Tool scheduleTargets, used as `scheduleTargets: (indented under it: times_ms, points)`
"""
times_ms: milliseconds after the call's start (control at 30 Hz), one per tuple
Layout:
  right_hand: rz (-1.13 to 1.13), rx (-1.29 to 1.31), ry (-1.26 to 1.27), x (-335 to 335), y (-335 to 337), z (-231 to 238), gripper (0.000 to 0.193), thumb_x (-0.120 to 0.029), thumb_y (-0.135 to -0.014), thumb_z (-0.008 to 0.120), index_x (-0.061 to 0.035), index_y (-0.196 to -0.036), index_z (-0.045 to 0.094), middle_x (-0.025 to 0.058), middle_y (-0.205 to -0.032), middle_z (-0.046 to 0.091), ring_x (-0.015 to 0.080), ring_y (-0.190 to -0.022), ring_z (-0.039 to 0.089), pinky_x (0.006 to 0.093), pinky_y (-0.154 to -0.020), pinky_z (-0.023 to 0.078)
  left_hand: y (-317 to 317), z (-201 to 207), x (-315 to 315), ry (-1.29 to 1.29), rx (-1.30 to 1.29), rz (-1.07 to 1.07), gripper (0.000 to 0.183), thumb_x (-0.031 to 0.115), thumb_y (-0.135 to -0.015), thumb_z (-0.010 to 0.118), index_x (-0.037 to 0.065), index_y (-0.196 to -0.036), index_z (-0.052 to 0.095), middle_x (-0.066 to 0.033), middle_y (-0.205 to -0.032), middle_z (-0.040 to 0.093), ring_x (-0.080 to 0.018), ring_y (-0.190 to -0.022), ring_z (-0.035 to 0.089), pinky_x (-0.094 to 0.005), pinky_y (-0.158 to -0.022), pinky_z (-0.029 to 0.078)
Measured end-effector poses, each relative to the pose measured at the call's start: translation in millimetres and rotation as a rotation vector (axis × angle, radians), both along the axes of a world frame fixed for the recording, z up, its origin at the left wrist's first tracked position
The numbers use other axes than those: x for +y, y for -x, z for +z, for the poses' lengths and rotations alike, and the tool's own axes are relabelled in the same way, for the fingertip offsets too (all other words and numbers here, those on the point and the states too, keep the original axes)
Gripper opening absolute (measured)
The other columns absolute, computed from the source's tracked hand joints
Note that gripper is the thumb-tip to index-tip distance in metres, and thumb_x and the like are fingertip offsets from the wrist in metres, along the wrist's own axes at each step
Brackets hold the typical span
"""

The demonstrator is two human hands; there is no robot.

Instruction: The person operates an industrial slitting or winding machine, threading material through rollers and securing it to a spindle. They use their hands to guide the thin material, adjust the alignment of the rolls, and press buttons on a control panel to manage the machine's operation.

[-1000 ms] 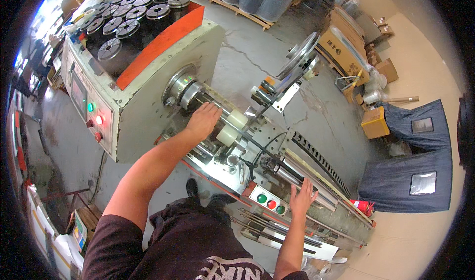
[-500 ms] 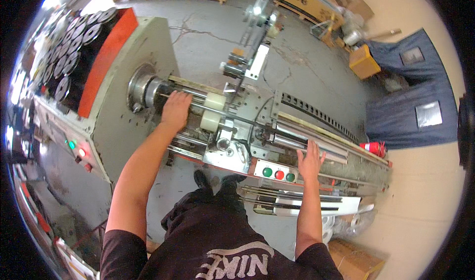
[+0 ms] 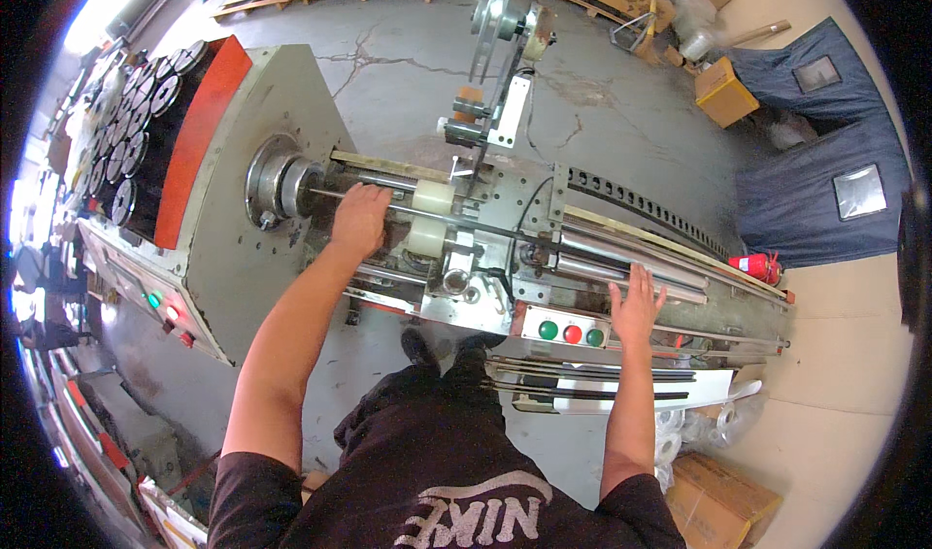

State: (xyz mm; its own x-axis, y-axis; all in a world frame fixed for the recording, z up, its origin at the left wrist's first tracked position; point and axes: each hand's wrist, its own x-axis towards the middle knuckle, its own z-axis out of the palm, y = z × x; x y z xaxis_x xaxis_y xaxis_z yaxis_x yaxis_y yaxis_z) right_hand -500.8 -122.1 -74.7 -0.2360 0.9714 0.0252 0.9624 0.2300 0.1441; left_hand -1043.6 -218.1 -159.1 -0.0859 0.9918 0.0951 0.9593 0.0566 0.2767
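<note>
A long thin rod [image 3: 500, 229] lies along the machine, its left end near the round metal chuck [image 3: 296, 188]. My left hand [image 3: 361, 221] is closed over this rod just right of the chuck, fingers curled across its top. Beside that hand stand two white plastic rollers [image 3: 427, 236], with the rod passing between them. Farther right, my right hand [image 3: 636, 306] is open, fingers apart, over the dark rod's right part and the near side of the shiny metal bars [image 3: 592, 258]. Whether its fingertips touch the rod I cannot tell.
A button panel [image 3: 561, 329] with green and red buttons sits left of my right hand. Several dark rods [image 3: 592, 379] lie on a rack nearer me. An upright bracket arm [image 3: 510, 112] rises behind the rollers. A grey machine housing [image 3: 262, 93] stands left, holding many tubes.
The whole view has shifted, with the machine sitting farther right in the picture. My left hand stays on the rod near the chuck, and my right hand stays spread over the right part.
</note>
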Motion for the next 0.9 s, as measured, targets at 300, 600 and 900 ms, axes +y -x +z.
scheduleTargets:
  times_ms: [300, 600, 900]
  points:
    - [-0.047, -0.027, 0.048, -6.9, 26.3, 6.3, 0.068, -0.047, -0.105, 0.057, -0.0066, -0.158, 0.044, 0.0109, -0.163, 0.045, 0.0305, -0.156, 0.034, 0.0605, -0.129, 0.008, -10.8, -8.3, 5.9, 0.026, -0.008, -0.011, 0.056, 0.004, -0.075, 0.075, 0.007, -0.130, 0.065, -0.0164, -0.121, 0.068, -0.0339, -0.123, 0.062, -0.0452, -0.120, 0.039]
    - [0.009, -0.019, 0.013, -14.8, 52.0, 4.0, 0.066, -0.046, -0.105, 0.057, -0.0064, -0.157, 0.044, 0.0117, -0.163, 0.046, 0.0314, -0.155, 0.035, 0.0607, -0.129, 0.008, -8.3, -25.9, 10.5, -0.053, -0.053, -0.098, 0.063, 0.007, -0.065, 0.084, 0.006, -0.124, 0.064, -0.0173, -0.116, 0.068, -0.0382, -0.119, 0.062, -0.0480, -0.112, 0.045]
    - [0.036, -0.011, -0.023, -22.3, 70.3, -2.3, 0.065, -0.046, -0.105, 0.058, -0.0059, -0.155, 0.047, 0.0124, -0.160, 0.048, 0.0329, -0.154, 0.036, 0.0604, -0.129, 0.010, 43.2, -12.6, 4.3, 0.143, -0.063, -0.017, 0.053, 0.015, -0.072, 0.086, 0.006, -0.119, 0.064, -0.0157, -0.121, 0.069, -0.0357, -0.121, 0.062, -0.0470, -0.110, 0.045]
